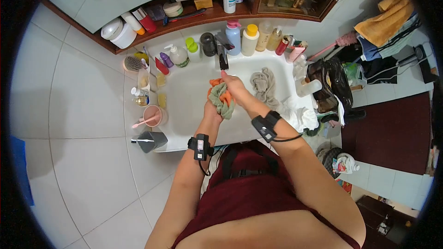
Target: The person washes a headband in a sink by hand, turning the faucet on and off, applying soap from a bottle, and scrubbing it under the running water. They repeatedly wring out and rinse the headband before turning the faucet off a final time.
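Bright, soft light, wide-lens distortion (tiles visibly bowed), black corners.

home bathroom: sink, faucet, pink toothbrush, white tiles

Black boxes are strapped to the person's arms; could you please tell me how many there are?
2. One box is strapped behind the left hand, the other box behind the right hand. Neither is hidden.
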The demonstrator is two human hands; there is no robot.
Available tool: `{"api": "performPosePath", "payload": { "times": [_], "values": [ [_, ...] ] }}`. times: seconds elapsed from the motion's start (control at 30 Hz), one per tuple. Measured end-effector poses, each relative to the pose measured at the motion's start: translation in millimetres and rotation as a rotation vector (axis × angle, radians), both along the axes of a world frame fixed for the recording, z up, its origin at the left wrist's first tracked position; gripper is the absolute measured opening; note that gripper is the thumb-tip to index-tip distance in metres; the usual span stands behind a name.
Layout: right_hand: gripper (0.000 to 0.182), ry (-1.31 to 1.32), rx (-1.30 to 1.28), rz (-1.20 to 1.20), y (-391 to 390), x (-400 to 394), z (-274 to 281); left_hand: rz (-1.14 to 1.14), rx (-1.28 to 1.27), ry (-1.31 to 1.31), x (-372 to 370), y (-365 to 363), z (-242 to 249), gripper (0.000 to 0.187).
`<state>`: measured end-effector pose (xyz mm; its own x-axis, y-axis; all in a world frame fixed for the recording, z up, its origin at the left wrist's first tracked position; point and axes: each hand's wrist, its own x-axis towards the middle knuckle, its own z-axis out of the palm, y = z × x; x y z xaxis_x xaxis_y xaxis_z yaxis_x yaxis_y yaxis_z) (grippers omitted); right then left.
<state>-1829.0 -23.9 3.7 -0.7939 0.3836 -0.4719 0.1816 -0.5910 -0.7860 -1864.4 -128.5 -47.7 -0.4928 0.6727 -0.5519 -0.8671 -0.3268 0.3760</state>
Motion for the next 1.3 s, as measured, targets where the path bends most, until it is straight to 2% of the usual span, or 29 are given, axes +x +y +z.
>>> {"api": "performPosePath", "payload": {
  "times": [0.07,0.1,0.17,0.23,0.33,0.43,0.53,0.6,0.73,0.97,1.3],
  "values": [
    [0.040,0.015,0.340,-0.042,28.1,-8.6,-26.9,-0.011,0.113,-0.025,-3.5,3.2,0.5,0.035],
    [0.040,0.007,0.561,-0.093,42.2,-5.3,-13.4,0.007,0.121,-0.043,-3.4,3.9,0.4,0.035],
    [0.038,-0.073,0.369,-0.084,87.0,-15.2,4.0,0.040,0.131,-0.085,-0.7,1.4,0.7,0.036],
    [0.034,-0.057,0.303,-0.189,115.2,-37.4,26.8,0.040,0.128,-0.115,-0.4,1.6,0.6,0.037],
    [0.035,-0.146,0.366,-0.140,152.1,-76.2,41.5,0.011,0.111,-0.139,-0.9,2.9,3.6,0.036],
    [0.031,-0.219,0.363,-0.035,181.1,-111.1,32.6,0.032,0.152,-0.137,-2.5,6.9,5.6,0.038],
    [0.026,-0.213,0.390,0.187,193.0,-118.8,46.6,0.070,0.177,-0.118,-7.5,9.2,-2.1,0.036],
    [0.023,-0.266,0.380,0.249,197.9,-122.7,49.9,0.083,0.111,-0.095,-10.3,5.3,-2.0,0.036],
    [0.019,-0.371,0.361,0.346,209.8,-126.2,47.4,0.162,0.144,-0.147,-19.3,14.1,-5.2,0.035],
    [0.019,-0.371,0.365,0.305,213.9,-125.6,36.2,0.156,0.161,-0.143,-33.5,38.7,2.7,0.035],
    [0.018,-0.275,0.360,0.158,213.4,-125.0,26.4,0.097,0.210,-0.090,-37.0,29.6,11.7,0.029]
  ]
}}
